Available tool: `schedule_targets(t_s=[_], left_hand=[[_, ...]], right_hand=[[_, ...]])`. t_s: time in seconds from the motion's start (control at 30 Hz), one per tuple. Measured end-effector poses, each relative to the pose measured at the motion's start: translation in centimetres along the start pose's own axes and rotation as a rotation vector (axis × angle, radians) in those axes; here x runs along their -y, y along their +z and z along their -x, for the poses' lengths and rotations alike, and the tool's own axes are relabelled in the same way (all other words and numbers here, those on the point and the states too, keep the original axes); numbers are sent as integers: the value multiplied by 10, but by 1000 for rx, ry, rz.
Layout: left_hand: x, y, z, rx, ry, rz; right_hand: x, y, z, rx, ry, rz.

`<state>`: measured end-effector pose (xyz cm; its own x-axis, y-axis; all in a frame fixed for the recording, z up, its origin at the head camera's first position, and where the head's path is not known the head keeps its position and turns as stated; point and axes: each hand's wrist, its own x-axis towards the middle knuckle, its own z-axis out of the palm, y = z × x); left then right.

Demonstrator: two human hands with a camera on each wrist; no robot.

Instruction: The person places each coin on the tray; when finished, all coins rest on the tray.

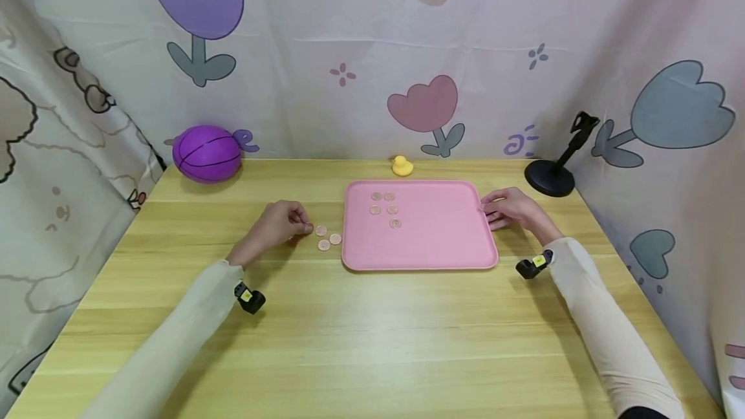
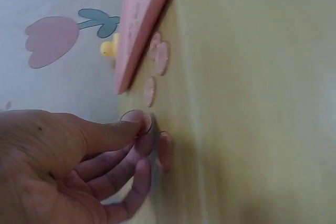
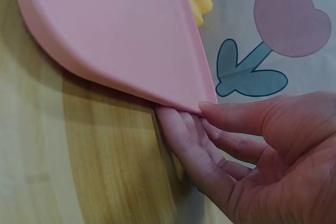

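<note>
My left hand (image 1: 279,222) pinches a small copper-coloured coin (image 2: 147,123) between thumb and fingertips, just above the table. Beside it lie a few loose coins (image 1: 324,245), left of a pink tray (image 1: 442,238). One more coin (image 2: 165,151) shows under the fingers in the left wrist view. Several coins (image 1: 392,209) lie flat in the tray's left half. At the tray's right edge, my right hand (image 1: 509,207) grips the rim, thumb (image 3: 231,116) on top and fingers against the side and underneath.
A yellow rubber duck (image 1: 402,166) sits behind the tray. Toward the back left rests a purple ball (image 1: 207,154), and a black stand (image 1: 550,178) is at the back right. Patterned cloth (image 1: 302,31) hangs behind the wooden table (image 1: 372,341).
</note>
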<state>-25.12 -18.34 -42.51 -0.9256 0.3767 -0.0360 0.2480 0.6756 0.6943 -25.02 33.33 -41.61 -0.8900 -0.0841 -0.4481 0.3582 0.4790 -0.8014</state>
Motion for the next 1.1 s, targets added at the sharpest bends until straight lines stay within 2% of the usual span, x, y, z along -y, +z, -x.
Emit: schedule_targets(t_s=[0.17, 0.3, 0.4, 0.57, 0.67, 0.77, 0.9, 1.1], left_hand=[[-14, 2, -8, -53, -12, 86], [-32, 14, -13, -26, -47, 248], [-44, 26, -18, -15, -65, 305], [-58, 44, -30, -8, -72, 327], [-63, 54, -37, -10, -45, 321], [-67, 63, -44, 1, -38, 363], [-72, 75, -51, 44, -75, 425], [-78, 84, -57, 49, -68, 316]], right_hand=[[-1, -1, 2, 6, 10, -7], [-1, -2, 3, 4, 21, -5], [-1, -2, 2, 1, 27, -8], [-1, -3, -2, 4, 31, -18], [-1, -3, -3, 8, 25, -20], [-1, -3, -3, 6, 20, -15], [-1, -3, -2, -2, 19, -4], [0, -2, -1, -3, 17, -9]])
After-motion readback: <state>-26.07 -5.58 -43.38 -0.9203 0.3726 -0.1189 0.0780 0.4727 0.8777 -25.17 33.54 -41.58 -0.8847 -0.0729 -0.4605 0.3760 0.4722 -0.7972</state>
